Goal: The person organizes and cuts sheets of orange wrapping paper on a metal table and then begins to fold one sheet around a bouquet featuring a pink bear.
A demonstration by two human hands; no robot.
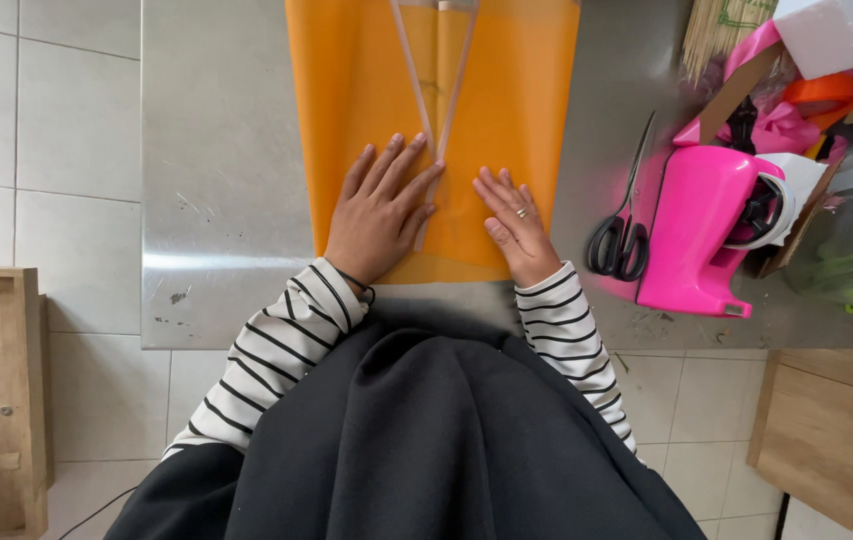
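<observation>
Orange paper [366,90], thin and crease-prone, is lying at the frame's upper centre on the steel table [216,150]. You are pressing both hands flat, left hand [378,215] fingers spread, right hand [516,228] fingers together, beside two thin sticks [433,90]. Handle it by its edges.

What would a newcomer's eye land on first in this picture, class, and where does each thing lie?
First, the bright orange sheet spread on the steel table, with the left hand and right hand pressed flat on its near edge. Next, the vivid pink tape dispenser to the right, with black-handled scissors beside it.
</observation>
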